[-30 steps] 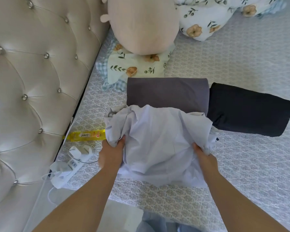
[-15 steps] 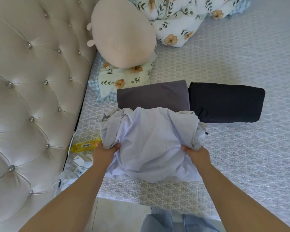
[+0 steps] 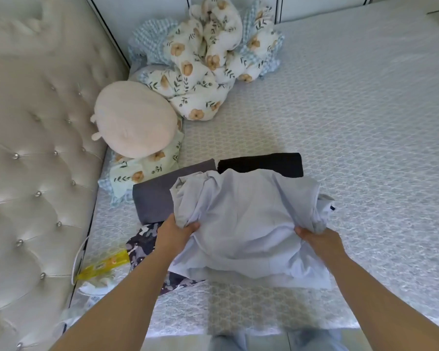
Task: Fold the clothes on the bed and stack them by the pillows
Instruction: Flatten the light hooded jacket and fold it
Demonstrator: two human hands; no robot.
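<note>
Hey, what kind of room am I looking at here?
Most likely a bedroom. A bed with a patterned mattress cover runs up to a tufted headboard, a floral quilt and a round plush pillow lie near it, and both hands hold a white shirt.

1. From my remote seat, I see the bed (image 3: 352, 127) spread out beyond the grip and to its right, covered in a pale sheet with a woven lattice pattern.
2. To the left of the grip, a cream tufted headboard (image 3: 28, 153) stands along the bed's edge, its padding dotted with shiny studs.
3. Far beyond the grip, white wall panels (image 3: 233, 6) with dark seams close off the bed.
4. Soft, even daylight falls across the sheet.
</note>
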